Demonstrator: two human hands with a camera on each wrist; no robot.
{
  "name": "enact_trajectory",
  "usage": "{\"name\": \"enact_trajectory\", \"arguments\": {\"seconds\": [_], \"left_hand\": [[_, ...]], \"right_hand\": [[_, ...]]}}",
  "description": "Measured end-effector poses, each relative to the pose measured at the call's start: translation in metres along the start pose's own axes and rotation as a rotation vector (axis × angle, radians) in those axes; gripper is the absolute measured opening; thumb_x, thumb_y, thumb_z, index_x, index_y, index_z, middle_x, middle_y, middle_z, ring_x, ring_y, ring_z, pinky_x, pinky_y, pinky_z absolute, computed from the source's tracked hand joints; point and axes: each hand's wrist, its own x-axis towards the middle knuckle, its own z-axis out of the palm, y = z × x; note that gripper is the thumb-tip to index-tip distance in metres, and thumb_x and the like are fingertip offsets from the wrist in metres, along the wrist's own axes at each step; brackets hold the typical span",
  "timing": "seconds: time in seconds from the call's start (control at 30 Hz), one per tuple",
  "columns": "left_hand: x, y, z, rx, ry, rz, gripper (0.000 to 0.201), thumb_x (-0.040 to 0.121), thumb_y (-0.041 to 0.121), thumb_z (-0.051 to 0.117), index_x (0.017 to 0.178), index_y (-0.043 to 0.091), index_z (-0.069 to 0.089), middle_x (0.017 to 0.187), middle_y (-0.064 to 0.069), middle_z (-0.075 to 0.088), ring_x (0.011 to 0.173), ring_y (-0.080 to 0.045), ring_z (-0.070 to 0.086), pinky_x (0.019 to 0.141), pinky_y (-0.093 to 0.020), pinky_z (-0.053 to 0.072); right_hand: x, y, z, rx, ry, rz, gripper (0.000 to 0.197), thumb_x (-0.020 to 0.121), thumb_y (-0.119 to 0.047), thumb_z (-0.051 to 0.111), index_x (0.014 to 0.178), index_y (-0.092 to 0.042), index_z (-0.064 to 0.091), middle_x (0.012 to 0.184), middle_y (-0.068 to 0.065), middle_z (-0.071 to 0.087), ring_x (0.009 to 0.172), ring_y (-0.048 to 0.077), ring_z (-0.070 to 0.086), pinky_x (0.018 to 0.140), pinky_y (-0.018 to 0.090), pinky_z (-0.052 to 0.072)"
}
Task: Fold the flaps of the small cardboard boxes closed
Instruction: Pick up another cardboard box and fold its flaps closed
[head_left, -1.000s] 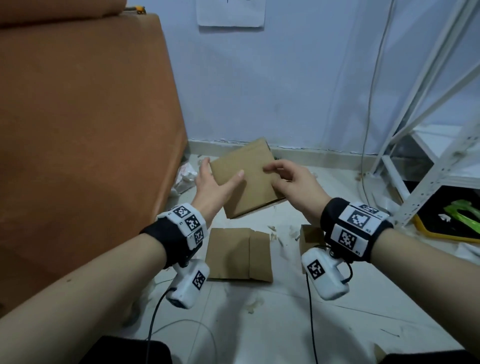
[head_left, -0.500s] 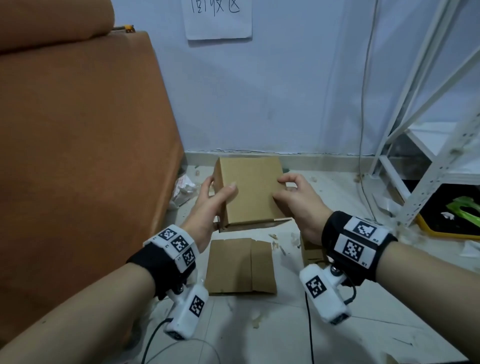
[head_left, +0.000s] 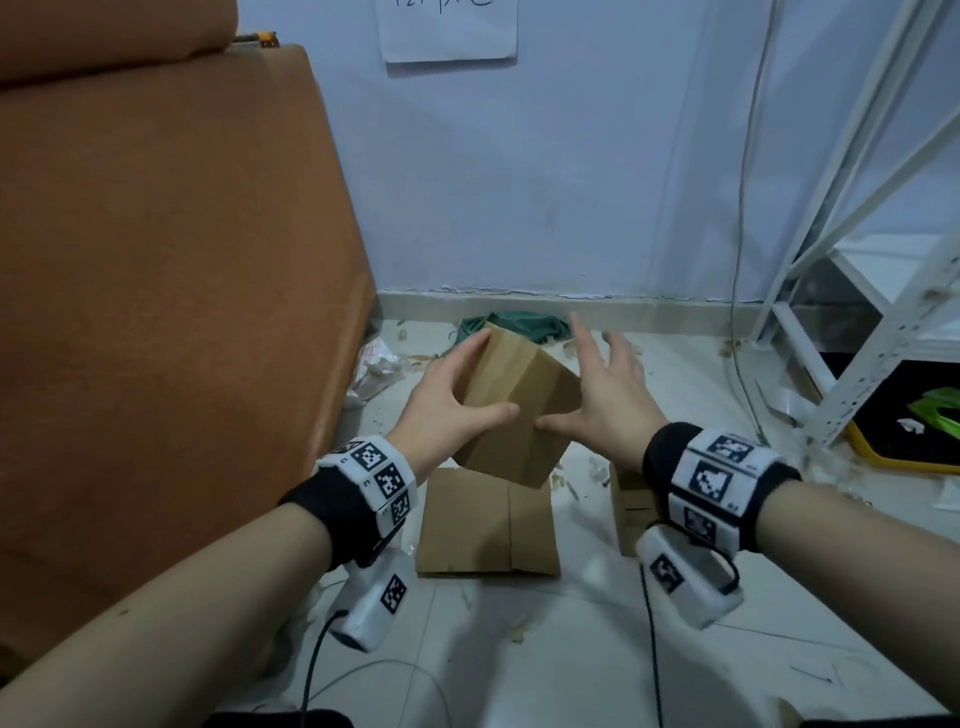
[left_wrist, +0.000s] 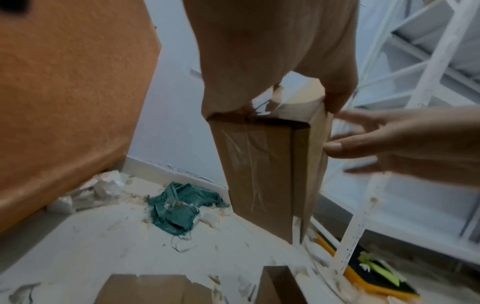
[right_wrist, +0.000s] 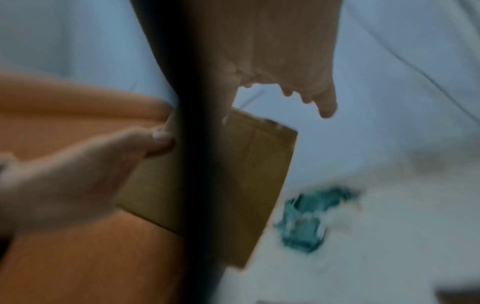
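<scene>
Risk: one-handed hold on raised box.

The small brown cardboard box hangs tilted above the tiled floor, the left hand gripping it; the right hand is spread beside it, thumb touching. A weak grip could drop it or spring its flaps.

A: The held box is showing matt brown cardboard; glossy clear tape is shining on its end.

B: The sofa is showing rough orange fabric; the floor is gleaming, smooth tile.
</scene>
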Motion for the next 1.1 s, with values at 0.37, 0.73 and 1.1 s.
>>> {"name": "enact_trajectory", "arguments": {"seconds": [0.37,0.73,1.1], "left_hand": [[-0.001,-0.007,0.0,0.256,-0.226,0.103,0.094,0.062,0.053,0.08,0.142,0.054,0.03,0.14,0.013,0.04,0.13,-0.011,0.042,0.107,-0.048,0.042],[0.004,-0.015,-0.018,-0.142,-0.116,-0.06,0.125,0.062,0.026,0.094,0.15,0.05,0.009,0.149,0.004,0.041,0.127,-0.012,0.053,0.101,-0.042,0.051],[0.0,-0.016,0.001,0.737,-0.09,0.201,0.113,0.059,0.042,0.086,0.15,0.035,0.018,0.13,0.0,0.029,0.122,-0.017,0.023,0.107,-0.038,0.031]], "right_hand": [[0.0,0.003,-0.013,0.125,-0.202,-0.347,0.109,0.065,-0.032,0.09,0.153,-0.024,0.026,0.151,-0.002,0.038,0.134,0.014,0.039,0.111,0.03,0.035],[0.001,0.009,-0.032,0.767,-0.134,-0.121,0.072,0.072,-0.014,0.085,0.129,-0.035,0.045,0.127,-0.008,0.05,0.098,0.018,0.065,0.086,0.04,0.059],[-0.001,0.012,-0.009,-0.155,-0.18,-0.368,0.122,0.069,-0.042,0.083,0.154,-0.038,-0.005,0.163,-0.007,0.005,0.146,0.02,0.024,0.108,0.048,0.041]]}}
